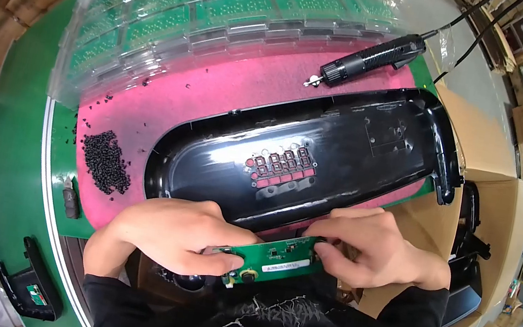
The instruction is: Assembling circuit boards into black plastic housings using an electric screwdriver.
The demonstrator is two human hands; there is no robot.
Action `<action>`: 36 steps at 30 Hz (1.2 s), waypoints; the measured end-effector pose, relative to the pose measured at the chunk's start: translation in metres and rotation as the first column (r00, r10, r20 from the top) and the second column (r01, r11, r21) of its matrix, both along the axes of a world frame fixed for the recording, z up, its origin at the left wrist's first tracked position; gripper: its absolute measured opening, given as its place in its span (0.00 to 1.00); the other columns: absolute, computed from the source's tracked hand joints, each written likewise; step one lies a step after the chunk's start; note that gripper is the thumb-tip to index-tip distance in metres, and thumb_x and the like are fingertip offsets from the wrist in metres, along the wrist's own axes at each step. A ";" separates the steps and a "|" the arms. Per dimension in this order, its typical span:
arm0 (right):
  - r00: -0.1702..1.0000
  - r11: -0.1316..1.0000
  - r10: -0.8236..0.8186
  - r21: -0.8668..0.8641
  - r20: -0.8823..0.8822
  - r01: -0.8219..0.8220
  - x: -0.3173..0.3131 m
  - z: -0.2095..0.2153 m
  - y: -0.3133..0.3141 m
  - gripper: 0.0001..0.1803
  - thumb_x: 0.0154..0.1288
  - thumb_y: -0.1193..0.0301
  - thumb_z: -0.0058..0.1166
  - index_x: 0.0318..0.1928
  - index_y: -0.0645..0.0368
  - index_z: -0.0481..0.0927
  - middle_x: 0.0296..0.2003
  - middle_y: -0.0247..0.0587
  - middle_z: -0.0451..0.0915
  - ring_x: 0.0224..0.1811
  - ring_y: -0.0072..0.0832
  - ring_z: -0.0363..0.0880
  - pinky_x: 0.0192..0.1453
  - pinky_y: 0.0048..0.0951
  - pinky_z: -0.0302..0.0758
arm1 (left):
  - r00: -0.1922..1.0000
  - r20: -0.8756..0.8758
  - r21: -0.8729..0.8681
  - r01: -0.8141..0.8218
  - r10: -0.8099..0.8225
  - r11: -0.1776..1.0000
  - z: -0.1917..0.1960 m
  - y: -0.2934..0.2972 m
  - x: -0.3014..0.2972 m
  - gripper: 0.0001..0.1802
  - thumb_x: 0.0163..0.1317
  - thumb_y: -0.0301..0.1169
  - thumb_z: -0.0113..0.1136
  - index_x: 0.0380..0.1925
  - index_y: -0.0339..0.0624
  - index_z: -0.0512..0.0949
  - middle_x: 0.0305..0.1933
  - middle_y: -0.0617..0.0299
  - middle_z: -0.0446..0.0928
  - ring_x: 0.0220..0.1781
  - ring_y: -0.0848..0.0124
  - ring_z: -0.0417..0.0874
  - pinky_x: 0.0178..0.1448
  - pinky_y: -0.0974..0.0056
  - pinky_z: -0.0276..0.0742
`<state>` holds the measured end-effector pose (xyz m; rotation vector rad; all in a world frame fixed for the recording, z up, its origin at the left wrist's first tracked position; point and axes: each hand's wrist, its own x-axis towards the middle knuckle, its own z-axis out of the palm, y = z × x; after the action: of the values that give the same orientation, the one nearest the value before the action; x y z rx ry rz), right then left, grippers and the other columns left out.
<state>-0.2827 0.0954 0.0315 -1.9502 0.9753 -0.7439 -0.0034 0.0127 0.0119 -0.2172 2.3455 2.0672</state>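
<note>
Holding a green circuit board (273,259) at the near edge, both hands pinch it: left hand (172,231) fingers closed on its left end, right hand (375,246) fingers closed on its right end. Just beyond lies a black plastic housing (317,158) on a pink mat (218,88). Electric screwdriver (370,59) far right, black screws pile (104,161) left, clear trays (161,17) of boards far.
</note>
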 end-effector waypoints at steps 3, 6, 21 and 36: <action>0.995 0.991 -0.073 0.118 0.064 0.066 -0.008 -0.003 -0.001 0.11 0.60 0.80 0.61 0.44 0.66 0.83 0.23 0.42 0.80 0.20 0.27 0.78 0.24 0.31 0.73 | 0.975 -0.101 -0.153 -0.214 0.200 0.965 -0.005 -0.002 0.001 0.17 0.65 0.30 0.64 0.54 0.39 0.79 0.25 0.53 0.82 0.23 0.61 0.84 0.26 0.62 0.78; 0.981 0.952 -0.191 0.252 0.046 0.173 -0.017 -0.002 -0.005 0.09 0.65 0.80 0.57 0.46 0.67 0.82 0.17 0.36 0.78 0.19 0.15 0.75 0.25 0.21 0.68 | 0.874 -0.068 -0.215 -0.484 0.481 0.848 0.006 -0.003 -0.006 0.33 0.44 0.31 0.82 0.53 0.35 0.81 0.43 0.55 0.83 0.36 0.71 0.85 0.30 0.71 0.81; 0.983 0.982 -0.099 -0.176 -0.154 0.072 -0.037 -0.036 -0.071 0.36 0.47 0.69 0.76 0.58 0.61 0.76 0.52 0.48 0.78 0.59 0.43 0.76 0.64 0.38 0.72 | 0.774 -0.071 -0.618 -0.529 0.629 0.582 -0.004 -0.013 -0.016 0.36 0.43 0.35 0.80 0.55 0.37 0.78 0.48 0.52 0.79 0.42 0.56 0.84 0.44 0.58 0.82; 0.969 0.984 -0.123 -0.150 -0.214 0.092 -0.035 -0.049 -0.074 0.35 0.46 0.70 0.76 0.57 0.63 0.77 0.56 0.44 0.71 0.57 0.44 0.68 0.63 0.39 0.71 | 0.750 0.040 -0.730 -0.429 0.661 0.531 -0.008 -0.013 -0.024 0.38 0.40 0.31 0.79 0.56 0.39 0.76 0.54 0.54 0.73 0.46 0.56 0.81 0.47 0.57 0.79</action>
<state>-0.3176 0.0217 -0.0175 -2.1502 1.2005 -0.6793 -0.0270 0.0002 0.0041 -1.3627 2.9258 0.9620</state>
